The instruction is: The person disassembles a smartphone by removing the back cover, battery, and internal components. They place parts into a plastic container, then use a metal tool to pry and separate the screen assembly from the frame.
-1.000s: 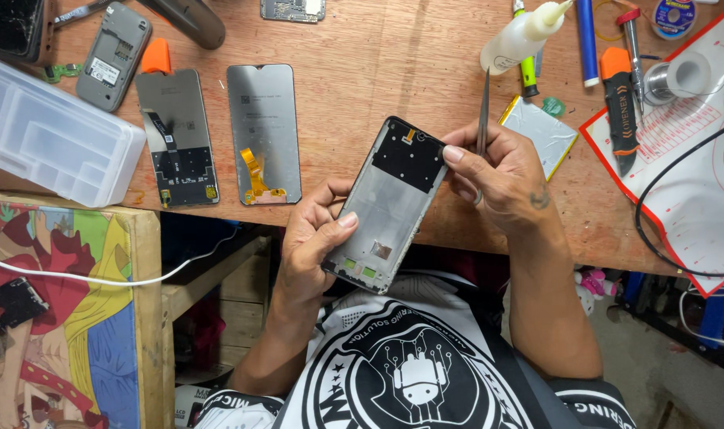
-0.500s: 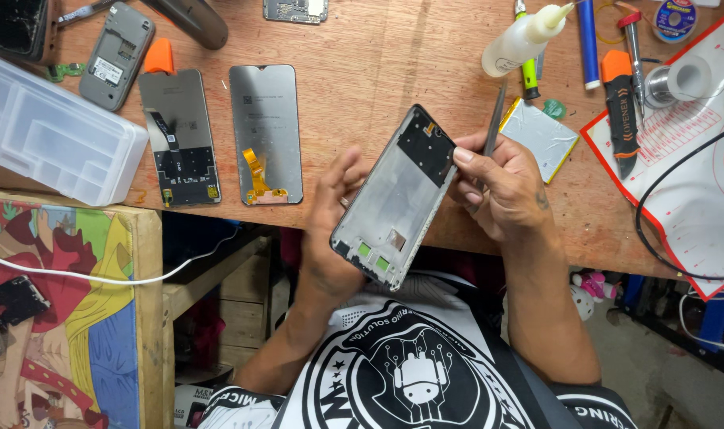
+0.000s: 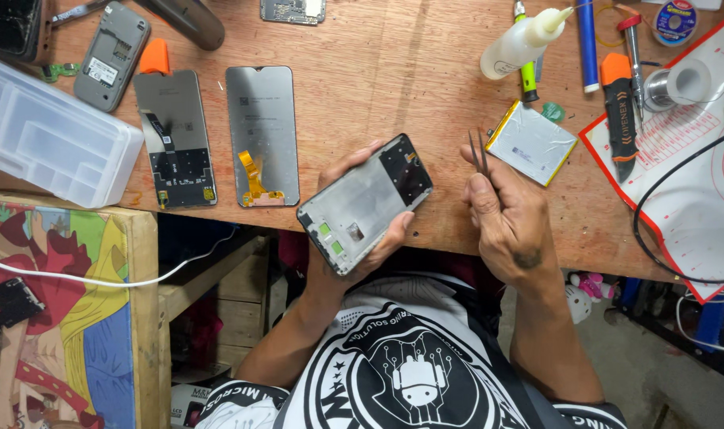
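Phone frame [image 3: 365,204] in left hand [image 3: 360,238], left of tweezers [image 3: 479,152] in right hand [image 3: 509,214]. Battery [image 3: 531,143] right of tweezers. Two screens [image 3: 219,137] left of frame, tray [image 3: 48,135] farther left.

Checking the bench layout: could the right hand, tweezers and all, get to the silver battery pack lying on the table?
Probably yes. The right hand holds tweezers just beside the battery pack, with only bare wooden table between them. The left hand holding the phone frame is off to the side.
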